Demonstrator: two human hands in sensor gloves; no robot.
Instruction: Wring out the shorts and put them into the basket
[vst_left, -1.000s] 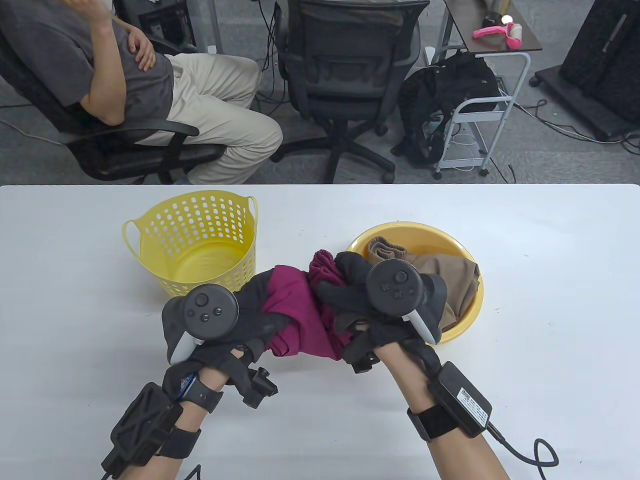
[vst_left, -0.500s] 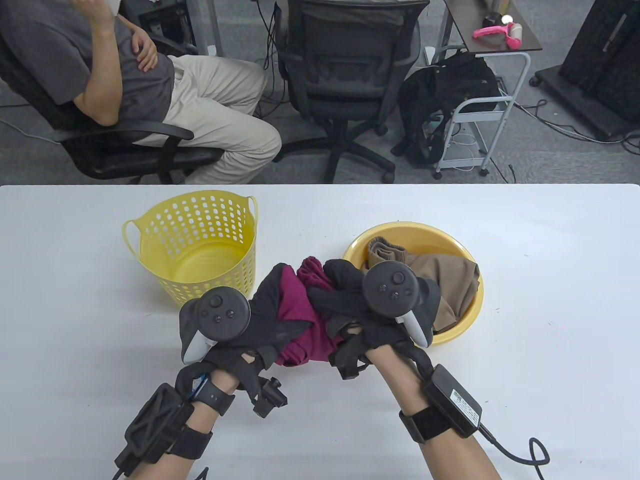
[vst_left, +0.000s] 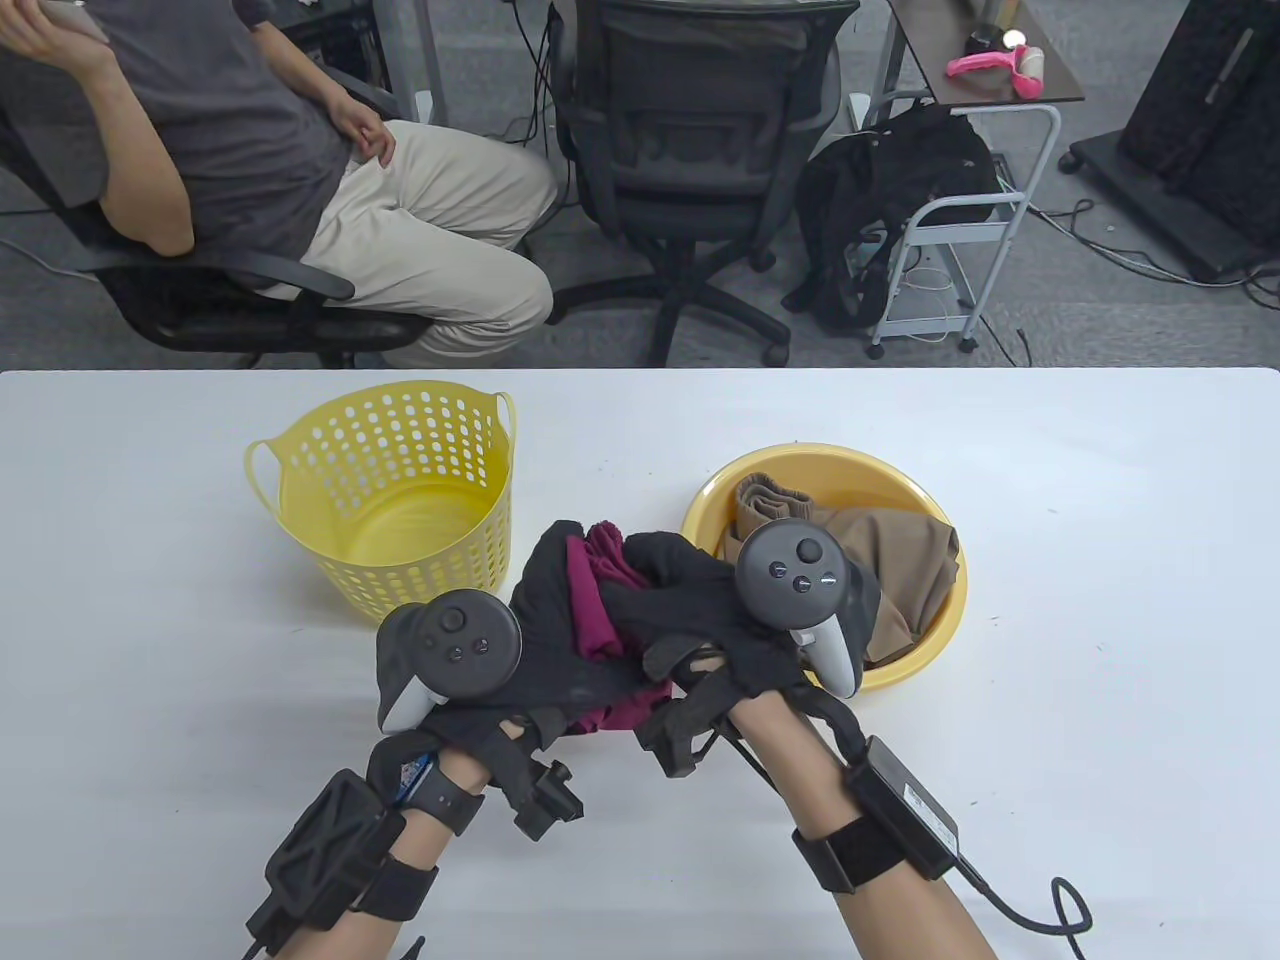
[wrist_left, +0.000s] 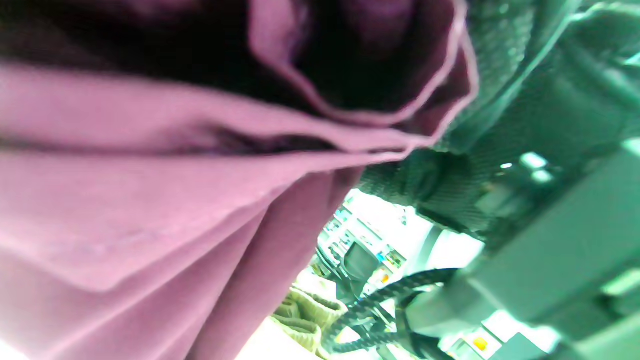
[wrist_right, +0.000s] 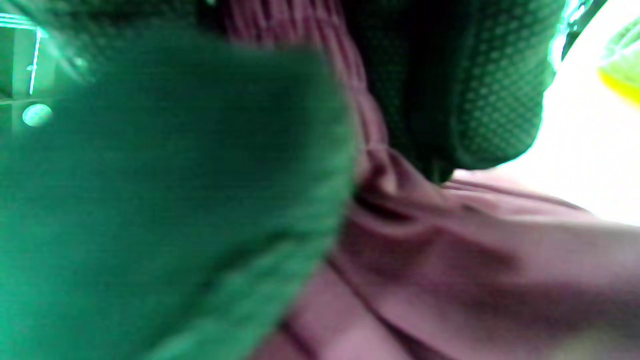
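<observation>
Both gloved hands squeeze the bunched maroon shorts (vst_left: 592, 600) above the table, between the basket and the basin. My left hand (vst_left: 545, 625) grips the left end and my right hand (vst_left: 665, 600) wraps the right end, the two pressed close together. Only small folds of maroon cloth show between the gloves. The perforated yellow basket (vst_left: 300, 455) stands empty at the left rear. The left wrist view is filled by the maroon shorts (wrist_left: 150, 200). In the right wrist view, maroon shorts (wrist_right: 450, 280) lie under blurred glove fabric.
A yellow basin (vst_left: 925, 640) at the right holds a brown garment (vst_left: 890, 560), right behind my right hand. Beyond the table's far edge a person (vst_left: 250, 170) sits in a chair, beside an office chair (vst_left: 690, 150) and a small cart (vst_left: 970, 200).
Both hands have closed in on each other and drifted slightly left, compressing the shorts so less maroon cloth shows. The seated person has shifted posture.
</observation>
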